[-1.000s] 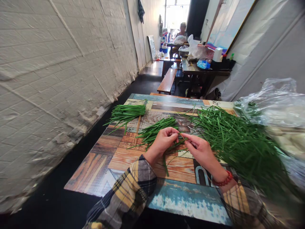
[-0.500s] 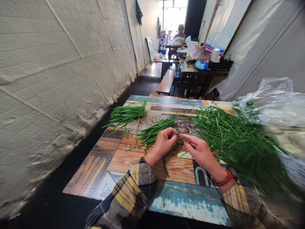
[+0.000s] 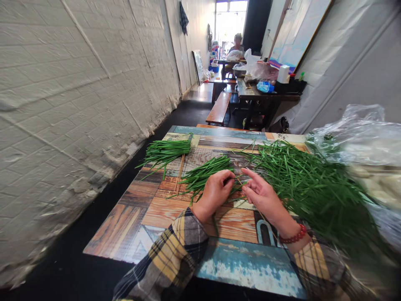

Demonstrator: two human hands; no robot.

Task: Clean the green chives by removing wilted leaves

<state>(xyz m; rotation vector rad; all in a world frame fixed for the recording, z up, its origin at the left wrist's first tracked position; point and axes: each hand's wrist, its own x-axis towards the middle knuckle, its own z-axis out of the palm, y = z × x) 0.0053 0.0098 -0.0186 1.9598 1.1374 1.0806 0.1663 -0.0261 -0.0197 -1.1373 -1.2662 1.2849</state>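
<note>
My left hand (image 3: 217, 190) is pinched shut at the middle of the table, its fingertips on a green chive stalk whose lower end hangs below the palm. Close on its right, my right hand (image 3: 265, 198) grips a thin bamboo skewer (image 3: 269, 225) between thumb and curled fingers, its index finger stretched out. The skewer's tip end reaches the left fingertips. Just beyond the left hand lies a small bunch of chives (image 3: 205, 170). Farther left rests a neat row of chives (image 3: 169, 151) with bamboo skewers (image 3: 181, 173) sticking out toward me.
A large loose heap of chives (image 3: 291, 167) covers the table's right side, beside clear plastic bags (image 3: 360, 133). A white wall (image 3: 78, 104) runs along the left. Beyond the patchwork-patterned table (image 3: 175, 215) stand a bench (image 3: 219, 108) and a cluttered table (image 3: 260, 96); a person sits far back.
My right index finger has lifted away from the left fingertips and straightened. The left hand has shifted only slightly and keeps its pinch.
</note>
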